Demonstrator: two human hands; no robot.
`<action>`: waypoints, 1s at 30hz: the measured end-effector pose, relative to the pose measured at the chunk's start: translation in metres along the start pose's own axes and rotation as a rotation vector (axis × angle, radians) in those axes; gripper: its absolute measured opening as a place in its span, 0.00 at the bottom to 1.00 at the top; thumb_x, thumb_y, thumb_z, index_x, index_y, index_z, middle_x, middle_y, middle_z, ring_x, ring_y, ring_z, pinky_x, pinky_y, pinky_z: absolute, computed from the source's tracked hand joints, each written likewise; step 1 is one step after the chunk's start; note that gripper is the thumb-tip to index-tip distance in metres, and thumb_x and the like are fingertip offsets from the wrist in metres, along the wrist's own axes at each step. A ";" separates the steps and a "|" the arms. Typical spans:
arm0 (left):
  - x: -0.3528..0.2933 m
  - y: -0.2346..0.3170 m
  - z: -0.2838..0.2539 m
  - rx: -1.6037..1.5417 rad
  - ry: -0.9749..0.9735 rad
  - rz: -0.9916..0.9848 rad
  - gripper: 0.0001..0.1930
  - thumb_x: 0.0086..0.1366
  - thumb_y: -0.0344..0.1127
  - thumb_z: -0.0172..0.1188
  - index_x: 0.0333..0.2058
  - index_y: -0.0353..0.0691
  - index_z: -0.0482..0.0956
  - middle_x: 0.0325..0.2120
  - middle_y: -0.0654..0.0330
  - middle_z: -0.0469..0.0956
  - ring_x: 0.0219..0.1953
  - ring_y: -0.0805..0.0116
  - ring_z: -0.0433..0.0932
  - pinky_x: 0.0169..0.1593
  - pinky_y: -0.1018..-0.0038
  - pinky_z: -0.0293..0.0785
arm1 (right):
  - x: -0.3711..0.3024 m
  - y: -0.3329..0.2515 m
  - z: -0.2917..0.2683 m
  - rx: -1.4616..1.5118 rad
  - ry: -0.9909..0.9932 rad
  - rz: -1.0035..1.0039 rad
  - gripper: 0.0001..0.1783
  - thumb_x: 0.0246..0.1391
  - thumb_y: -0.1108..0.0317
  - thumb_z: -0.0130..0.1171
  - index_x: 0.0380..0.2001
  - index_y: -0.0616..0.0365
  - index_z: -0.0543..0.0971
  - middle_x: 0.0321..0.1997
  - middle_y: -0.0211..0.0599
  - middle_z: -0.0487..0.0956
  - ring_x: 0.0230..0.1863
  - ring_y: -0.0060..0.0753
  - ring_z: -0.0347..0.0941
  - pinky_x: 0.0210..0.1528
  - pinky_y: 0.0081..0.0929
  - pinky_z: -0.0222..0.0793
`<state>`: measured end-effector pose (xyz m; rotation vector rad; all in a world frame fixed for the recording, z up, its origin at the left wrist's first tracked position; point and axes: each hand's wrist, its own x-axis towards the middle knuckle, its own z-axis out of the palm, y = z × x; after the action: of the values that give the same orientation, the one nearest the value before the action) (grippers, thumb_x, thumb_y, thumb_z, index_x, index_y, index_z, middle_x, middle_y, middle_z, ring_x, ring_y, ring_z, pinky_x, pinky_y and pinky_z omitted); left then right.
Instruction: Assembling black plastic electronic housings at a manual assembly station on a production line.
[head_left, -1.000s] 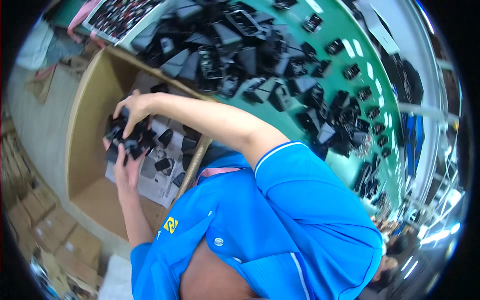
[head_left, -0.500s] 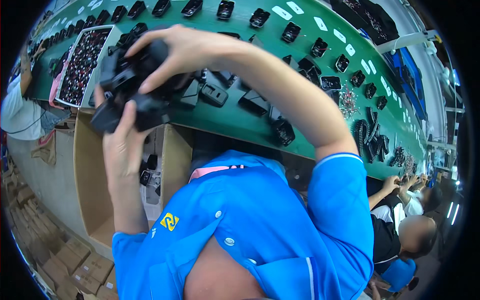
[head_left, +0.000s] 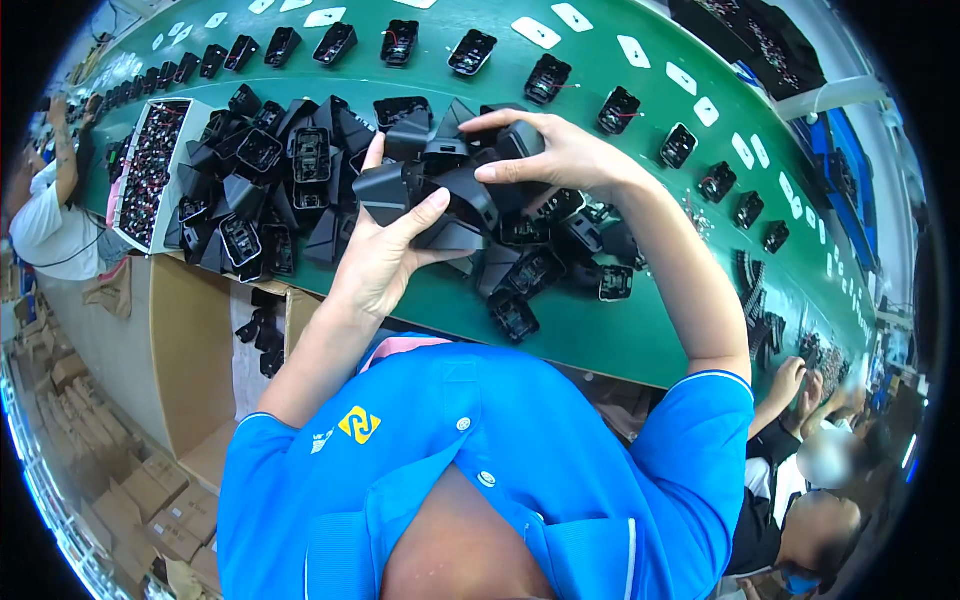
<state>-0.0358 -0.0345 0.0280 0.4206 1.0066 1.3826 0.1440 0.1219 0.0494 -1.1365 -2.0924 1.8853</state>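
Observation:
Between both hands is a bunch of black plastic housings (head_left: 465, 195), held above the green table. My left hand (head_left: 380, 255) grips the bunch from the near left, thumb on top. My right hand (head_left: 575, 160) curls over its far right side, fingers and thumb spread around the pieces. Beneath and to the right lie more open black housings (head_left: 535, 270), some partly hidden by the bunch. A large heap of black housings (head_left: 240, 195) lies to the left of my left hand, some showing their hollow inner side.
A white tray (head_left: 182, 160) full of small wired parts stands at the left, above an open cardboard box (head_left: 185, 350). Along the table (head_left: 620, 340) run a row of housings (head_left: 398, 42) and white plates (head_left: 536, 33). Co-workers sit at the left (head_left: 60, 220) and right (head_left: 765, 490).
Both hands have moved right, from over the left heap to the middle of the table, with a bunch of housings between them. The left heap now shows uncovered.

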 end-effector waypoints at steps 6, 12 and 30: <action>0.004 0.009 0.002 -0.032 0.059 -0.121 0.49 0.65 0.26 0.63 0.74 0.65 0.41 0.54 0.47 0.68 0.55 0.52 0.75 0.49 0.45 0.81 | 0.007 0.000 -0.022 -0.110 -0.090 0.048 0.33 0.53 0.50 0.71 0.62 0.38 0.75 0.52 0.46 0.78 0.45 0.41 0.80 0.34 0.30 0.85; -0.005 0.014 0.000 -0.013 0.097 -0.129 0.45 0.66 0.25 0.61 0.74 0.59 0.46 0.55 0.47 0.68 0.56 0.49 0.74 0.47 0.48 0.83 | 0.005 0.016 -0.022 -0.485 0.009 -0.086 0.33 0.56 0.50 0.67 0.64 0.42 0.74 0.53 0.42 0.78 0.49 0.40 0.78 0.44 0.34 0.80; -0.048 -0.044 -0.064 0.983 0.466 0.704 0.39 0.64 0.33 0.67 0.69 0.36 0.55 0.52 0.47 0.68 0.45 0.61 0.74 0.49 0.66 0.77 | -0.004 -0.014 0.050 -0.663 0.123 -0.497 0.32 0.56 0.60 0.68 0.63 0.47 0.73 0.51 0.39 0.73 0.47 0.39 0.75 0.48 0.31 0.74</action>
<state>-0.0535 -0.1074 -0.0241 1.3124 2.0532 1.5390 0.1135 0.0797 0.0521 -0.6703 -2.6764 0.9066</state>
